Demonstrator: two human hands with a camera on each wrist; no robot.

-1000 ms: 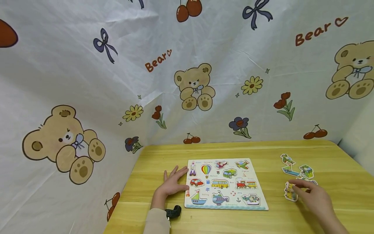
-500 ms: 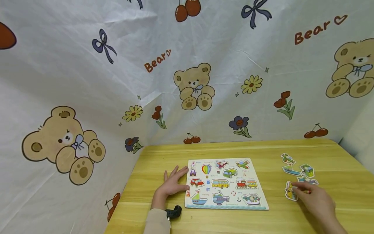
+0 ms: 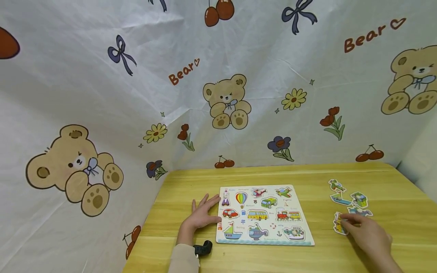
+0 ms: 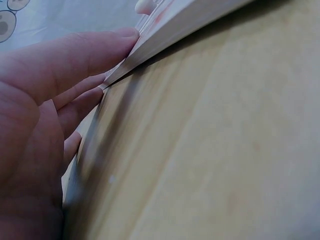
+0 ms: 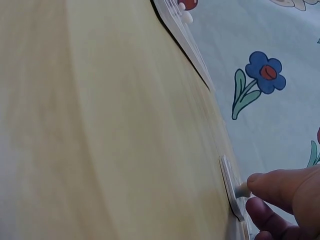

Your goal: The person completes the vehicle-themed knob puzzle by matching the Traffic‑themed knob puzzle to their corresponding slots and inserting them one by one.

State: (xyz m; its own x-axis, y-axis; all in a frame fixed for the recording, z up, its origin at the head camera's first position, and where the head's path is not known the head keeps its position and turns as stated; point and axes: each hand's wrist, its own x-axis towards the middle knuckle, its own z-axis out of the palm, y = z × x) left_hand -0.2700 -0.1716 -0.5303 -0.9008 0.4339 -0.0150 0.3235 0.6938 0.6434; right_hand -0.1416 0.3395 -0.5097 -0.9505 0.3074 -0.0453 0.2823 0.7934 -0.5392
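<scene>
A wooden vehicle puzzle board point(image 3: 246, 229) lies at the table's middle, holding pictures of a bus, train, rocket and boats; several show knobs. My left hand point(image 3: 200, 217) rests at its left edge, thumb and fingers extended, and the left wrist view has the thumb point(image 4: 80, 55) against the board's side. Over on the right, my right hand point(image 3: 370, 233) pinches the knob point(image 5: 243, 190) of a yellowish puzzle piece point(image 3: 338, 224), partly hidden by the fingers. In the right wrist view this piece point(image 5: 230, 187) lies close over the tabletop.
Beyond the right hand lie more loose pieces: a green plane point(image 3: 336, 185), a blue boat point(image 3: 339, 200), a green boxy piece point(image 3: 359, 199) and a bluish piece point(image 3: 360, 211). A white cloth with bears point(image 3: 259, 76) hangs behind the wooden table point(image 3: 273, 261).
The right hand shifts very slightly over the yellowish piece, uncovering more of the bluish piece behind it. The left hand and the board stay put.
</scene>
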